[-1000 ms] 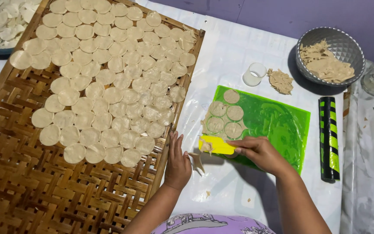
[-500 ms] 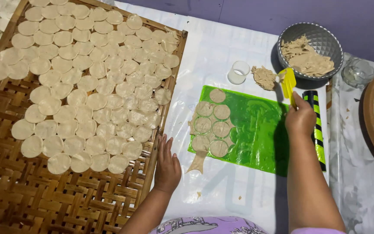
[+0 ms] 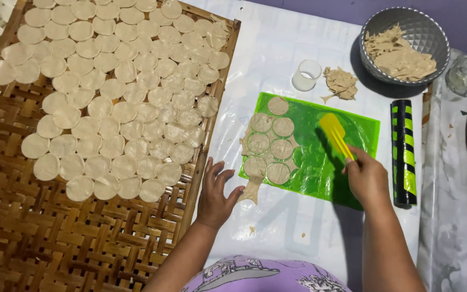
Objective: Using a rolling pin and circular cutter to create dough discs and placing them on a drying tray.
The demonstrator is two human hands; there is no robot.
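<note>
The right hand is clenched around the handle of a yellow spatula, whose flat blade lies over the green plastic mat. The left hand rests flat and released on the white-covered desk, fingers spread, just beside the mat's near corner and the edge of the woven bamboo tray. On the mat sit cut dough discs in a thin sheet; they look soft, light and easily torn, so the blade sliding under a disc's edge seems a safer hold than pinching. The spatula looks light and springy, best held at the handle as now. The tray carries many rows of pale discs. Beyond the mat stand a small white round cutter, a lump of dough scraps, a metal bowl holding more scraps, and a black-and-green striped rolling pin. The sheet covering the desk looks smooth and slippery.
</note>
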